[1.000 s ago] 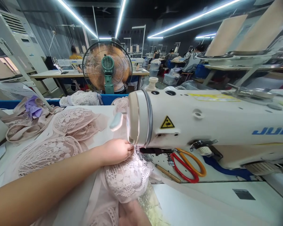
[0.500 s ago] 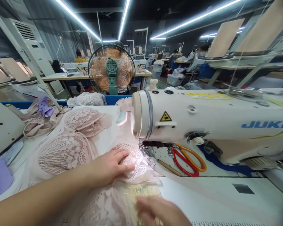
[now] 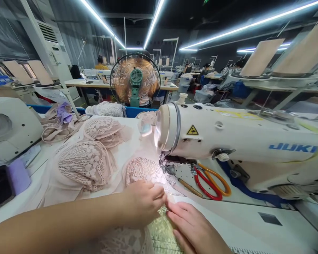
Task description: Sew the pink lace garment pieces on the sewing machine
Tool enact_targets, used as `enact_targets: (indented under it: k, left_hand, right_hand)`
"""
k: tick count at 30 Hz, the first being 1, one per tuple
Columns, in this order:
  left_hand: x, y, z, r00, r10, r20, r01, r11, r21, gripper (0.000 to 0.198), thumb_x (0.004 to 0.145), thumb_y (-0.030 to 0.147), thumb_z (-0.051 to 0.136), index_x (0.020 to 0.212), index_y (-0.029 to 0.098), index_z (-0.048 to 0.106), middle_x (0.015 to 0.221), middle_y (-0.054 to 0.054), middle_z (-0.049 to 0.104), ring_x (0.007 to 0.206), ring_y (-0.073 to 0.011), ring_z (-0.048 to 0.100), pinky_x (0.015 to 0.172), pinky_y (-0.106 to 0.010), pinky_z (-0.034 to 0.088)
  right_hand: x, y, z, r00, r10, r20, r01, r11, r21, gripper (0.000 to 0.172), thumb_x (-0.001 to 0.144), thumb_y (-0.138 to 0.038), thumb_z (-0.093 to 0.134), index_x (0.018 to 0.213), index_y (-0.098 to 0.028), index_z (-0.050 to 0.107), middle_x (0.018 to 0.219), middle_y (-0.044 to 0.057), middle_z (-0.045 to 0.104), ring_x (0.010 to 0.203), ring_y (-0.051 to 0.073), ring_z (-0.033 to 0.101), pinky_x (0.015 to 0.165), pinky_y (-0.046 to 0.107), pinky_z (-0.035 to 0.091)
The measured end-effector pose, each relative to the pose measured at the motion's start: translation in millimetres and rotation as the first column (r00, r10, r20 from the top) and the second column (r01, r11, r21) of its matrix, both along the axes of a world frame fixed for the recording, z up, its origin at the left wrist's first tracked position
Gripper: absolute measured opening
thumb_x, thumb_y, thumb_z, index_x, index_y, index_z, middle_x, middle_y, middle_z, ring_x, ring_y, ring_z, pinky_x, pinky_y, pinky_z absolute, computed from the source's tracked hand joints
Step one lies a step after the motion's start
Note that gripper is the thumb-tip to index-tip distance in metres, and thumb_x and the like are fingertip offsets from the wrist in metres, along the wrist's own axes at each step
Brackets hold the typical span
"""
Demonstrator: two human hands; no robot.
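A blush lace bra cup (image 3: pixel 140 171) lies under the sewing machine's lit needle area (image 3: pixel 163 162). At its near edge is my left hand (image 3: pixel 144 203), its fingers curled and pinched on the fabric. My right hand (image 3: pixel 192 224) rests beside it, fingers stretched out and thumb apart. Its fingertips touch the cloth edge near my left fingertips. Beneath both hands is a yellowish, clear strip with ruler markings (image 3: pixel 164 234). More lace (image 3: pixel 124 241) lies under my left forearm, partly hidden.
Other lace cups (image 3: pixel 82 164) are on the table to the left. Red-handled scissors (image 3: pixel 208 185) and a wooden-handled tool (image 3: pixel 190 187) lie under the machine arm (image 3: pixel 241 135). A phone (image 3: pixel 0 187) is at the left edge. A fan (image 3: pixel 135 79) stands beyond the table.
My left hand has gone from lying flat on the lace to pinching its near edge. My right hand has moved up and right, to the left fingertips. The view has shifted left.
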State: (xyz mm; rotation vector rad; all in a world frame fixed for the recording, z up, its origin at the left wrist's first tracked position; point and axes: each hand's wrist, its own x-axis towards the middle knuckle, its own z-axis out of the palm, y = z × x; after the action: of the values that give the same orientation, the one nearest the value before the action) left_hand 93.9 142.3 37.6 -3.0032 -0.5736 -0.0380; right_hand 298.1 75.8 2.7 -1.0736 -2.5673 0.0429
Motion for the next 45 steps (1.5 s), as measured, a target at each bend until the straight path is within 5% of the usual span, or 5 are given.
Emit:
enact_targets:
  k: [17, 26, 32, 38, 45]
  left_hand:
    - [-22.3, 66.4, -9.3, 0.977, -0.212, 0.013, 0.211, 0.976, 0.051, 0.033, 0.094, 0.023, 0.041, 0.124, 0.024, 0.053, 0.13, -0.005, 0.055, 0.085, -0.0193, 0.053, 0.072, -0.034, 0.039]
    - [-18.7, 95.9, -12.6, 0.969, -0.244, -0.044, 0.247, 0.965, 0.087, 0.034, 0.095, 0.026, 0.04, 0.126, 0.023, 0.054, 0.132, -0.007, 0.054, 0.086, -0.0209, 0.055, 0.075, -0.035, 0.043]
    - [-16.1, 109.5, -5.5, 0.976, -0.202, -0.087, 0.206, 0.978, 0.044, 0.033, 0.094, 0.023, 0.045, 0.124, 0.025, 0.056, 0.13, -0.007, 0.056, 0.101, -0.0231, 0.055, 0.079, -0.034, 0.042]
    - [-11.8, 123.3, 4.5, 0.984, -0.089, -0.157, 0.084, 0.996, -0.039, 0.035, 0.092, 0.02, 0.047, 0.124, 0.032, 0.056, 0.13, -0.003, 0.056, 0.105, -0.0213, 0.056, 0.084, -0.03, 0.041]
    - [-8.5, 135.2, -0.7, 0.998, 0.044, 0.048, -0.034, 0.98, -0.198, 0.026, 0.092, 0.027, 0.046, 0.111, 0.029, 0.063, 0.122, 0.0, 0.061, 0.11, -0.0182, 0.052, 0.095, -0.029, 0.036]
  right_hand:
    - [-11.5, 27.9, 5.2, 0.987, -0.159, -0.025, 0.148, 0.955, -0.257, 0.037, 0.085, -0.019, 0.041, 0.116, -0.014, 0.059, 0.13, 0.009, 0.057, 0.095, 0.025, 0.056, 0.085, 0.041, 0.052]
    - [-20.3, 49.2, 23.2, 0.955, -0.166, 0.245, 0.258, 0.874, -0.413, 0.044, 0.083, -0.024, 0.042, 0.125, -0.013, 0.053, 0.148, 0.012, 0.033, 0.094, 0.031, 0.065, 0.074, 0.045, 0.057]
    - [-25.6, 54.5, 26.1, 0.923, -0.128, 0.363, 0.286, 0.86, -0.423, 0.054, 0.085, -0.026, 0.041, 0.137, -0.01, 0.041, 0.151, 0.015, 0.015, 0.088, 0.032, 0.067, 0.069, 0.046, 0.057]
    - [-25.3, 54.6, 25.2, 0.925, -0.112, 0.363, 0.264, 0.877, -0.402, 0.056, 0.085, -0.025, 0.042, 0.138, -0.007, 0.039, 0.148, 0.019, 0.018, 0.088, 0.033, 0.067, 0.069, 0.046, 0.058]
    - [-22.6, 55.2, 15.4, 0.941, -0.123, 0.315, 0.228, 0.919, -0.322, 0.054, 0.082, -0.026, 0.045, 0.133, -0.007, 0.047, 0.146, 0.019, 0.027, 0.082, 0.032, 0.069, 0.065, 0.044, 0.06]
